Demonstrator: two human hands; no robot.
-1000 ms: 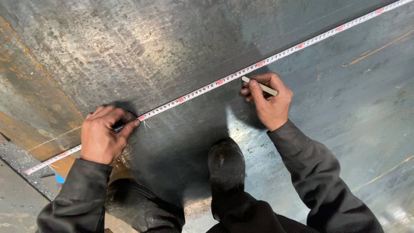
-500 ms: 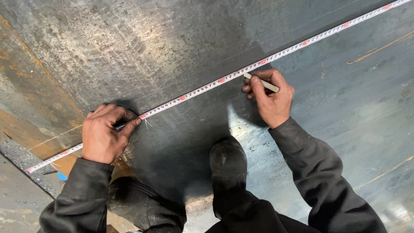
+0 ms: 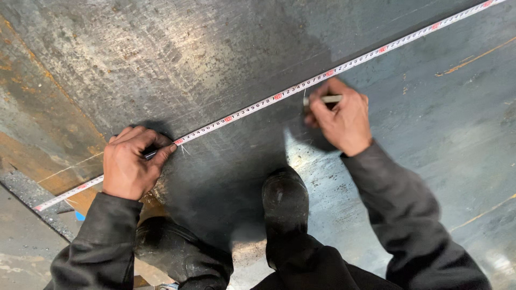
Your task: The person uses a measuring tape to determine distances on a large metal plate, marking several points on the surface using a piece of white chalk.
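A white measuring tape (image 3: 258, 105) runs diagonally across a large dark steel plate (image 3: 215, 48), from lower left to upper right. My left hand (image 3: 130, 161) presses the tape down on the plate near its left edge, fingers closed over it beside a small chalk tick. My right hand (image 3: 340, 119) grips a pale marking stick (image 3: 324, 100) with its tip against the plate just below the tape.
My black boot (image 3: 285, 201) stands on the plate between my arms, and a second dark boot (image 3: 180, 252) sits at the plate's left edge. Rusty patches cover the plate's left side. Grey concrete floor (image 3: 21, 252) shows at the lower left. Orange lines cross the plate at right.
My right hand has turned the marking stick so its tip now meets the plate under the tape. My left hand keeps the tape pinned in the same spot.
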